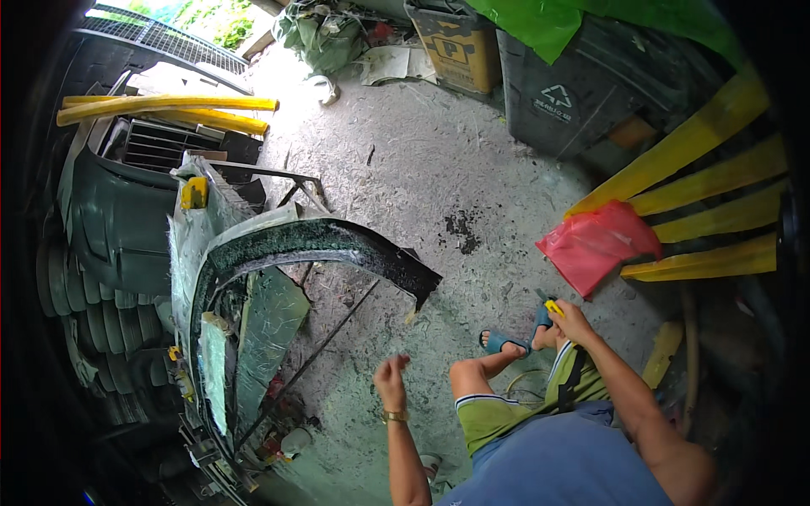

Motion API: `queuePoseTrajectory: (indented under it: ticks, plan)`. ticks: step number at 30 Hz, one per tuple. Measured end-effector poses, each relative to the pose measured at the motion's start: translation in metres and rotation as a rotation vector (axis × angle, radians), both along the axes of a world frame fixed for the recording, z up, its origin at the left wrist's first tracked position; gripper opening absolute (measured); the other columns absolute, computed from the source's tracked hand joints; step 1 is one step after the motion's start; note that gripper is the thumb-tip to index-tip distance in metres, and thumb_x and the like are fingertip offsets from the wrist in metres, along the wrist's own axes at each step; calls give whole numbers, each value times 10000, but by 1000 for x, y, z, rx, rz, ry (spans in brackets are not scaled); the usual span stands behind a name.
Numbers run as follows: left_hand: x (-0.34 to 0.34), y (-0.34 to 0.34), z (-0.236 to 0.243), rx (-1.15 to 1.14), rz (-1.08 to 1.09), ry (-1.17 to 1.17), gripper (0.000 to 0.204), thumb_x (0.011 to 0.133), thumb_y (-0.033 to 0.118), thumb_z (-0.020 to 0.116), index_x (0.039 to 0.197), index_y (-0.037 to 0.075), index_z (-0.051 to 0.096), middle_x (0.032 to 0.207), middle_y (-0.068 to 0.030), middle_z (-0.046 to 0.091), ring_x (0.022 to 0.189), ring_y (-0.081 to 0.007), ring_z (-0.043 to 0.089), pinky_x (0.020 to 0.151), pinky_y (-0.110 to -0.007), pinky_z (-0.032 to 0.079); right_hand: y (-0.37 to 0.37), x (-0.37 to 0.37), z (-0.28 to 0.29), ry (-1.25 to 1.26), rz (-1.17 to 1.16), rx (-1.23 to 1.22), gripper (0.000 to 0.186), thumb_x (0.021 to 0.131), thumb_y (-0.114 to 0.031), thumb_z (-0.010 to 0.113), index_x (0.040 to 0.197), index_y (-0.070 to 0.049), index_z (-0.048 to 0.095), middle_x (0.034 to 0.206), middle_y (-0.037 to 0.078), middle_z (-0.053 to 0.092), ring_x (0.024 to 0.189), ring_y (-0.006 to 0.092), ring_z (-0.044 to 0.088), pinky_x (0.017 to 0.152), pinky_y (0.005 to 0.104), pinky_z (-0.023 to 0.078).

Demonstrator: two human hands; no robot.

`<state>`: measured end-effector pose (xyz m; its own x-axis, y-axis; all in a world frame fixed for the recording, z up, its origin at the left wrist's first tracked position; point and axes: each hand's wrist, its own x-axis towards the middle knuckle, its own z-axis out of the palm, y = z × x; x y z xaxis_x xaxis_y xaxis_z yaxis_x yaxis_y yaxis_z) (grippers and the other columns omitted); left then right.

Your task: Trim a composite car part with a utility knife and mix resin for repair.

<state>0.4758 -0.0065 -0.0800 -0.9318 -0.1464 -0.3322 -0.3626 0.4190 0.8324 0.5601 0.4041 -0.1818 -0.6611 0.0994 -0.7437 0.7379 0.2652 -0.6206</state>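
My right hand point(575, 322) is closed around a small yellow-handled tool point(553, 307) with a thin grey end, held in front of my right leg. My left hand point(391, 379) hovers over the floor with its fingers curled in, and nothing shows in it. A watch circles that wrist. To the left of it, apart from both hands, stands a large curved dark panel point(337, 240), shaped like a car's wheel arch. Its black surface has a rough, speckled skin, and ragged whitish translucent sheet point(190, 244) hangs along its far left side. A greenish translucent piece point(272, 337) sits inside the curve.
Yellow bars point(169, 105) lie across parts at the far left; more yellow strips point(700, 228) lean at the right beside a red plastic bag point(595, 244). Dark bins point(544, 101) stand at the back. A thin rod point(329, 341) slants below the panel over the stained concrete floor point(405, 160).
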Motion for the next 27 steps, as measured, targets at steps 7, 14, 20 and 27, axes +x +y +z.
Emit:
queuePoseTrajectory:
  ticks: [7, 14, 20, 27]
  plan:
    - [206, -74, -37, 132, 267, -695, 350, 877, 168, 599, 1168, -14, 529, 1023, -136, 637, 794, -219, 659, 624, -305, 528, -10, 13, 31, 110, -70, 226, 367, 877, -287, 535, 1110, -3, 532, 961, 242, 613, 934, 396, 579, 778, 432, 461]
    - [126, -29, -3, 8, -94, -474, 406, 865, 112, 612, 1229, -5, 478, 1136, -117, 585, 986, -186, 589, 784, -300, 495, -67, -58, 54, 307, -224, -129, 304, 921, -253, 505, 1112, -17, 496, 1003, 169, 603, 902, 345, 597, 752, 363, 463]
    - [-53, 96, 79, -222, -343, 40, 397, 868, 64, 583, 1244, 10, 466, 1260, -111, 485, 1085, -222, 514, 873, -339, 454, -106, -102, 61, 497, -316, -320, 243, 936, -220, 511, 1087, -43, 444, 900, 124, 591, 820, 228, 598, 724, 335, 465]
    - [-98, 106, 89, -550, -606, 292, 235, 823, 48, 621, 1040, -20, 561, 991, -151, 589, 857, -293, 585, 748, -341, 459, -189, -111, 81, 634, -552, -514, 199, 950, -224, 489, 1046, -52, 460, 859, 91, 557, 772, 199, 582, 685, 313, 446]
